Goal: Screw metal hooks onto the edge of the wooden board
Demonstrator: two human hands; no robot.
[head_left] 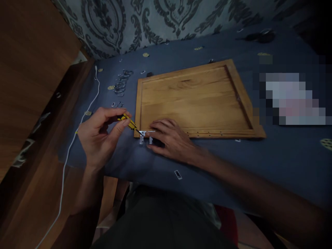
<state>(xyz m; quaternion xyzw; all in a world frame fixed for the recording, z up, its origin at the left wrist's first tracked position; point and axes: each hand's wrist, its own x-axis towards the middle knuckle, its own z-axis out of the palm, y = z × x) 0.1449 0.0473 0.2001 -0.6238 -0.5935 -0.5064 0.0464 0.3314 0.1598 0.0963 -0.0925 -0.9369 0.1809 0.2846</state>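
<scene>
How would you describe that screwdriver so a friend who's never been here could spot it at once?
Find the big wooden panel on the blue cloth, then go to its near left corner. There, the left hand holds the screwdriver, its tip at a shiny metal fitting. The yellow-and-black handle sets it apart from the silvery metal and brown wood nearby.

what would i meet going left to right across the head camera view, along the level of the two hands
White cable → left hand → yellow-and-black screwdriver → shiny bracket → right hand.
</scene>
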